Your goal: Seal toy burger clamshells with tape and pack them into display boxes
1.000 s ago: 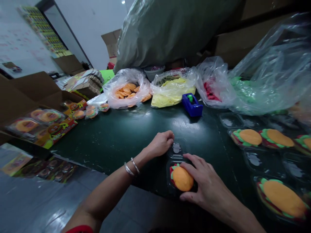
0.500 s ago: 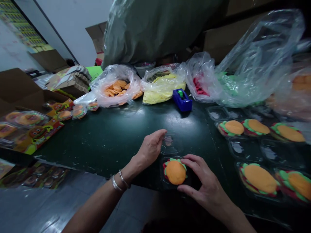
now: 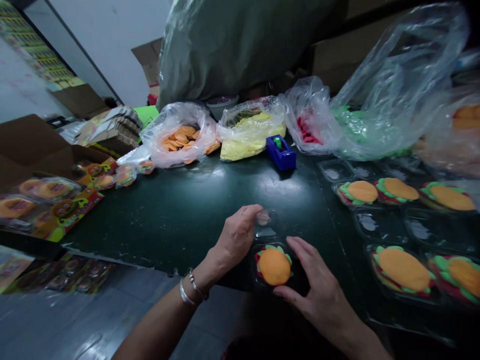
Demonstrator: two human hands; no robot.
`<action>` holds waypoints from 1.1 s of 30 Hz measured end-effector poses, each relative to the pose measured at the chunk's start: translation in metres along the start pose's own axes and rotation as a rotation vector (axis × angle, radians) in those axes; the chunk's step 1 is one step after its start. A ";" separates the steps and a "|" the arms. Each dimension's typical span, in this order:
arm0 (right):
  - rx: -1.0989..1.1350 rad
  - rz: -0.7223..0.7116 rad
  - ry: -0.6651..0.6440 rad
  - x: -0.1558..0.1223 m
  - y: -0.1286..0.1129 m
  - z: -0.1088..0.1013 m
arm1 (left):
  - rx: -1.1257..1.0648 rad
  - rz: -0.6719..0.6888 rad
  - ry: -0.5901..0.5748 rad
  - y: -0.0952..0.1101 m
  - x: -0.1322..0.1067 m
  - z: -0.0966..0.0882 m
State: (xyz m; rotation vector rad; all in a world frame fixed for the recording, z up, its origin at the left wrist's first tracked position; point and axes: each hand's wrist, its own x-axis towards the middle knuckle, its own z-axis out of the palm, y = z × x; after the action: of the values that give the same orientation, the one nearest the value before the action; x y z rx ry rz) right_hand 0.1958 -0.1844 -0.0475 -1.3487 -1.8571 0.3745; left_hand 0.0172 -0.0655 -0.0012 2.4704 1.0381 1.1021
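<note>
A toy burger (image 3: pixel 275 266) with an orange bun, green and red layers sits in a clear plastic clamshell box (image 3: pixel 258 287) near the table's front edge. Its transparent lid (image 3: pixel 268 227) is folded back, away from me. My left hand (image 3: pixel 238 232), bracelets at the wrist, has its fingers together at the lid's left edge, seemingly gripping it; the fingertips are partly hidden. My right hand (image 3: pixel 313 275) is spread around the box's right side, thumb by the lower edge and fingers by the upper right corner.
Open boxes with burgers (image 3: pixel 405 267) stand on the right. Along the back are bags of orange pieces (image 3: pixel 182 137), yellow pieces (image 3: pixel 247 137), red pieces (image 3: pixel 309 132) and green pieces (image 3: pixel 352 120), plus a blue tape dispenser (image 3: pixel 281 152). Packaged burgers (image 3: pixel 56 190) and a cardboard box (image 3: pixel 33 145) occupy the left.
The fingers of my right hand have spread slightly away from the burger's upper edge. My left hand stays at the lid. The view has shifted a little.
</note>
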 end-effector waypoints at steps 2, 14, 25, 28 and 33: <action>-0.020 0.043 0.056 -0.001 0.002 0.005 | -0.035 -0.034 -0.006 0.011 -0.006 -0.006; 0.056 0.084 -0.235 0.004 0.001 -0.015 | -0.033 0.319 -0.283 0.028 -0.071 -0.011; -0.026 -0.074 -0.296 0.037 -0.002 -0.021 | -0.107 0.089 -0.388 0.023 -0.059 -0.014; -0.153 -0.110 -0.292 0.041 -0.007 -0.022 | -0.126 0.001 -0.520 0.023 -0.056 -0.023; -0.213 -0.153 -0.289 0.043 -0.011 -0.021 | -0.171 -0.083 -0.632 0.030 -0.040 -0.031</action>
State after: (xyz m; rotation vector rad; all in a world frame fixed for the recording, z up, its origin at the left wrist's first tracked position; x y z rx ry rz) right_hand 0.1985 -0.1544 -0.0088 -1.3343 -2.2793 0.3110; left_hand -0.0086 -0.1165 0.0126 2.3567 0.7960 0.3155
